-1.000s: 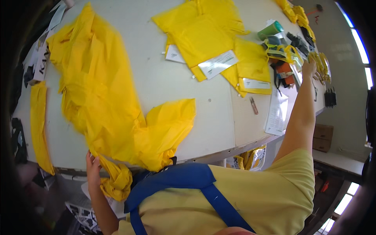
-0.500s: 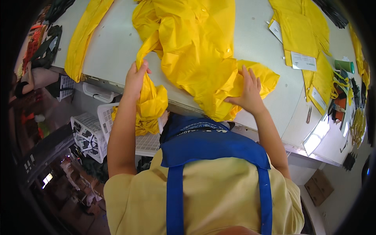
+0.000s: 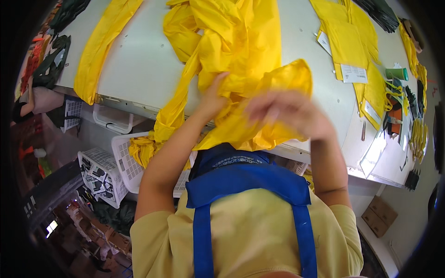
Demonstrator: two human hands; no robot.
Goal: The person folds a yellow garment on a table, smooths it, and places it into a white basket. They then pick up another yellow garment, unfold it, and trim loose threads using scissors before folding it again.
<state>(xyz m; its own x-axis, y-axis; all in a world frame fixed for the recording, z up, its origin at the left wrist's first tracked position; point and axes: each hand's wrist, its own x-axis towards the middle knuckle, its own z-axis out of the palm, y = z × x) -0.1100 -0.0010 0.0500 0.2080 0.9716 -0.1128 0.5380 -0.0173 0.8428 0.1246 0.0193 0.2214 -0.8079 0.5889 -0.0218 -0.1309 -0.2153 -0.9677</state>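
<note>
A large yellow garment [image 3: 241, 55] of thin, shiny cloth, like a raincoat, lies rumpled on the table in front of me. Its near end is bunched at the table edge and hangs over it, and one long strip droops down on the left. My left hand [image 3: 214, 98] is in the folds at the near end, its fingers closed on the cloth and partly hidden by it. Over the bunched part on the right is my right hand [image 3: 292, 113], smeared by motion, so its fingers cannot be made out.
A folded yellow strip [image 3: 104, 51] lies on the white table [image 3: 139, 60] at left. Yellow garments with paper labels [image 3: 354, 41] are stacked at right, near a green roll [image 3: 397, 74] and a slim tool [image 3: 363, 131]. White baskets [image 3: 127, 162] stand below the left edge. A person sits far left.
My left hand has let go of the hanging strip and moved right into the garment's near folds. My right hand has swung inward over the cloth, and the garment's right flap has lifted and folded in.
</note>
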